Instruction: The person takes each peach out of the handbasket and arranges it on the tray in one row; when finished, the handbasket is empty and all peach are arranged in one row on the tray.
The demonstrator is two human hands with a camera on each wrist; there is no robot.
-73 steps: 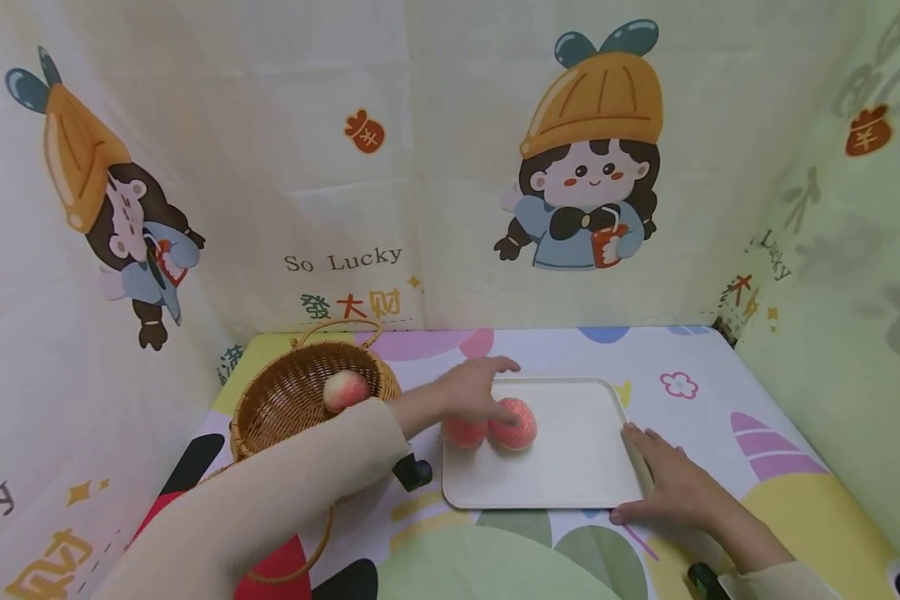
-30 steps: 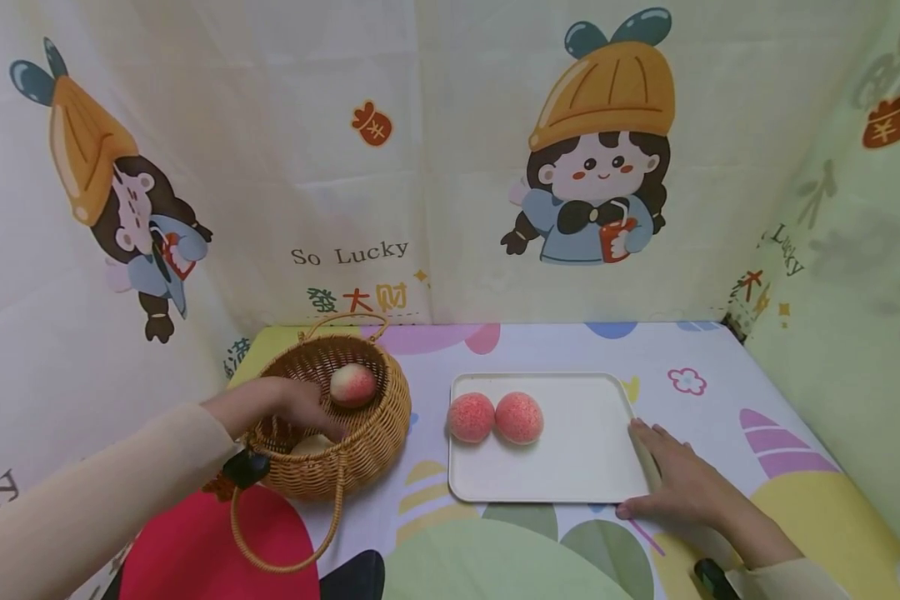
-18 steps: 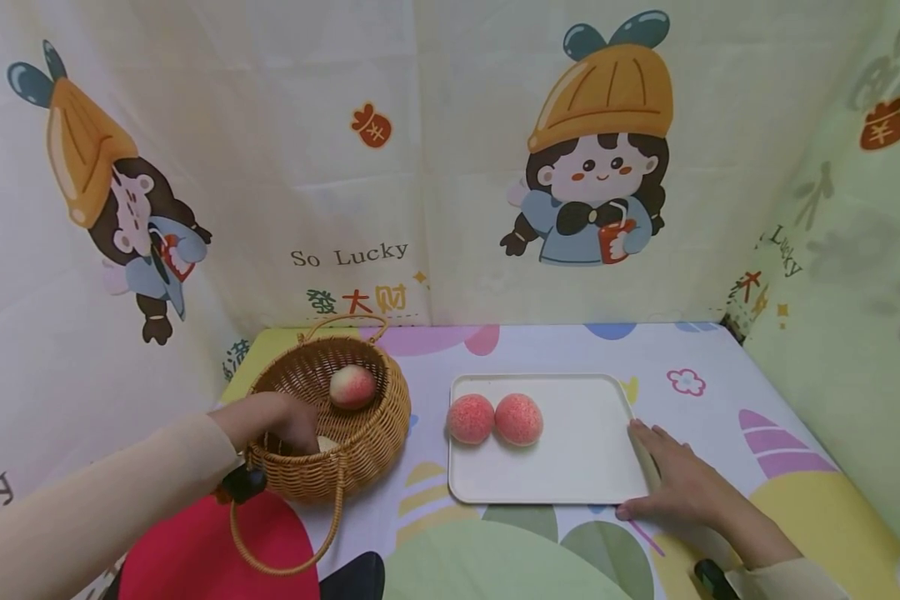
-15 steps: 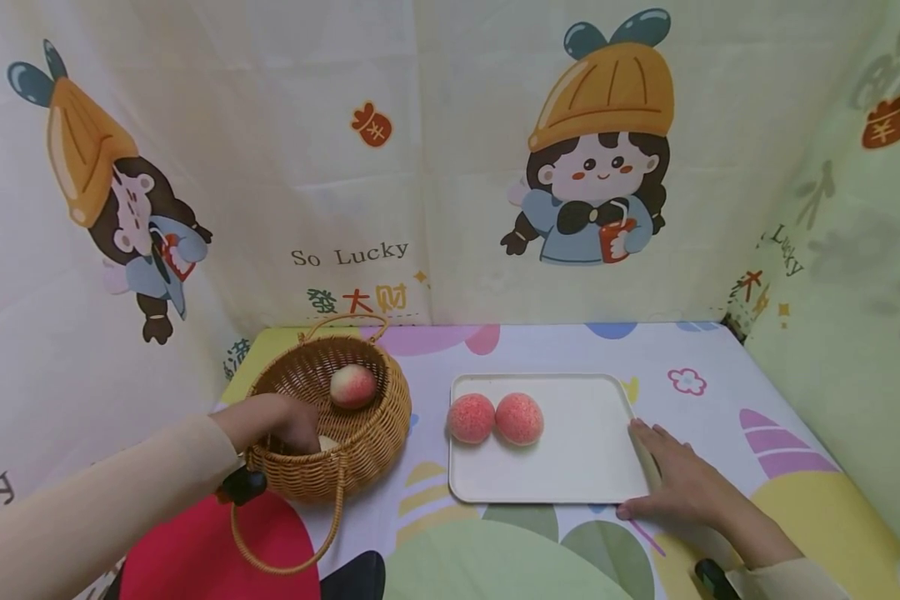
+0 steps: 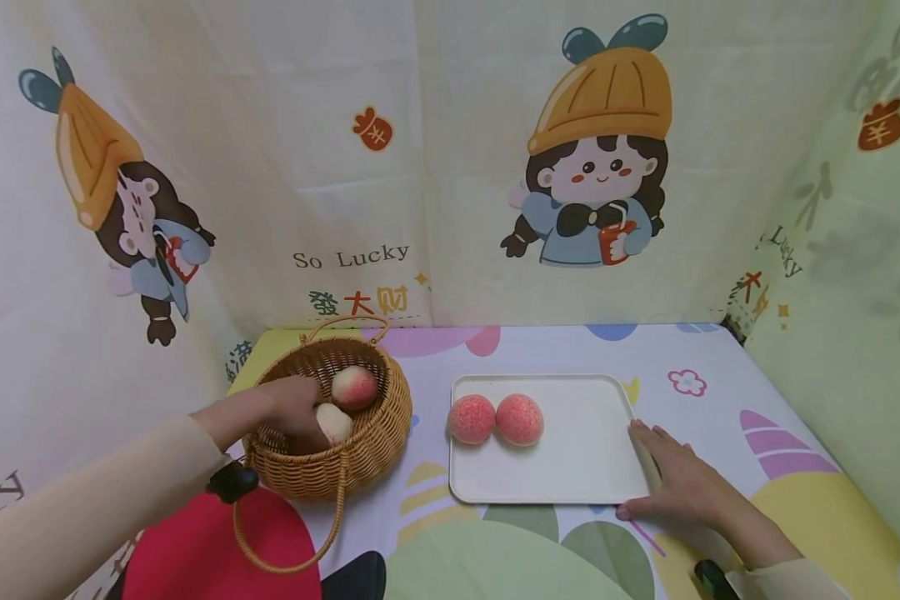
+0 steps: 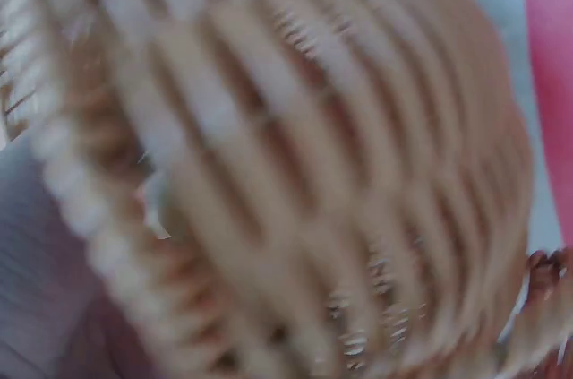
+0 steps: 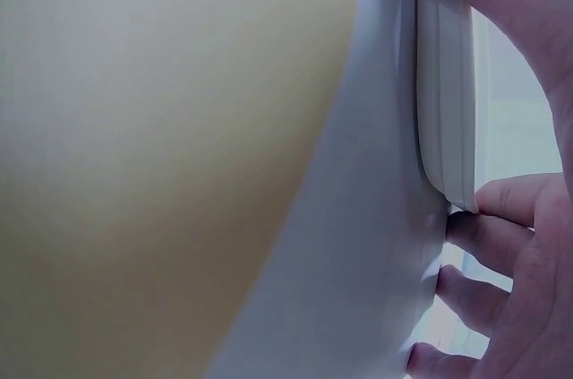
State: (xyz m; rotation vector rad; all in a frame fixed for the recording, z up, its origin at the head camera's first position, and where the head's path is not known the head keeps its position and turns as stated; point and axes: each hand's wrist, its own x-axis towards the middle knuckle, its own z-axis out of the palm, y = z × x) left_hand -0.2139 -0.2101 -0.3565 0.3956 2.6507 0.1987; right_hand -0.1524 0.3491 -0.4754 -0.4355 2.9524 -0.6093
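Inside the wicker basket (image 5: pixel 375 454), my left hand (image 5: pixel 296 410) holds a pale peach (image 5: pixel 334 424), its fingers partly hidden behind the fruit and rim. A second peach (image 5: pixel 355 387), white and pink, lies deeper in the basket. In the left wrist view the basket's woven side (image 6: pixel 358 146) fills most of the picture, blurred. My right hand (image 5: pixel 678 477) rests against the right edge of the white tray (image 5: pixel 585 467), thumb by the near corner. The right wrist view shows its spread fingers along the tray's rim (image 7: pixel 446 92). On the tray's left part sit two pink peaches (image 5: pixel 472 419).
The basket's looped handle (image 5: pixel 288 570) hangs down in front onto the patterned tablecloth (image 5: pixel 495 554). Behind the table a printed curtain (image 5: pixel 450 208) rises, and others close off both sides.
The left hand has moved from the tray back into the basket, reached down, and now comes up a little with the pale peach. The right hand stays at the tray's edge.
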